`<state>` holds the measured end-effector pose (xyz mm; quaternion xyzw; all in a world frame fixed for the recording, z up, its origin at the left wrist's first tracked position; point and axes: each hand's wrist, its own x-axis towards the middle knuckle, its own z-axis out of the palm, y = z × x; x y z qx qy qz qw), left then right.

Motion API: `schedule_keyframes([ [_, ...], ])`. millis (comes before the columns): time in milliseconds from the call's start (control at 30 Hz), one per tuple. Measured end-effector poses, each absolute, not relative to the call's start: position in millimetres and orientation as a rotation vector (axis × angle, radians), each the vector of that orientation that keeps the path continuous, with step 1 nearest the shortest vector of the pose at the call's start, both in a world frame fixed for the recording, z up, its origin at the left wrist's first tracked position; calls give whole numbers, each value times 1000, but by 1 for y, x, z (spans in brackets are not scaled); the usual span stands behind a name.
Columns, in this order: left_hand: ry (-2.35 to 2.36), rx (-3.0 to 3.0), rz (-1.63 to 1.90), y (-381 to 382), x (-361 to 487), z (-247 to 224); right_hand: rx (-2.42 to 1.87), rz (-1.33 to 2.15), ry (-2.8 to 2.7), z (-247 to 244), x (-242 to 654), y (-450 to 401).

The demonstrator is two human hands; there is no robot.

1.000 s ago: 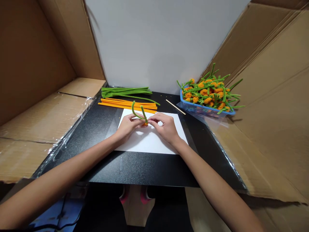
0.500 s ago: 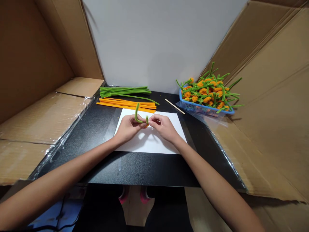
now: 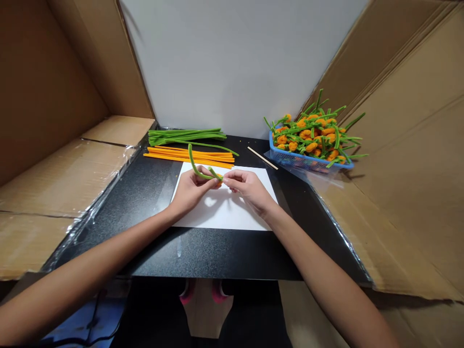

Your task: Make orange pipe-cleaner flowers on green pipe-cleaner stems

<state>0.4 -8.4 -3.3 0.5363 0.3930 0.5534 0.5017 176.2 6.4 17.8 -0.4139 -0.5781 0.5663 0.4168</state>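
Note:
Above a white sheet [image 3: 213, 212], my left hand [image 3: 192, 190] is closed on a small orange and green pipe-cleaner piece [image 3: 219, 182]. A long green stem rises from it over the left fingers, and a shorter green end sticks up beside it. The fingertips of my right hand [image 3: 248, 188] are pinched at the right side of the same piece. The orange part is mostly hidden between the fingers. Behind the sheet lie a bundle of orange pipe cleaners [image 3: 192, 157] and a bundle of green ones [image 3: 186, 137].
A blue basket [image 3: 311, 161] heaped with orange and green pieces stands at the back right on a clear plastic bag. A thin pale stick [image 3: 263, 158] lies left of it. Cardboard walls [image 3: 409, 159] flank the black table [image 3: 217, 253].
The held piece has turned: its long stem now leans up and left, and the short end tilts left. My right hand has rotated slightly, still pinching at the piece.

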Motion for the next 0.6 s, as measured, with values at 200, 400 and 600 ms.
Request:
schedule_keyframes([
  [200,975,1267,1262,-11,0,0,-1045,1267,-1504,15,172,6],
  [400,910,1284,1339,-11,1,-4,-1068,1274,-1437,11,170,6],
  [600,918,1208,1477,0,-1,-19,-997,882,-1644,10,165,1],
])
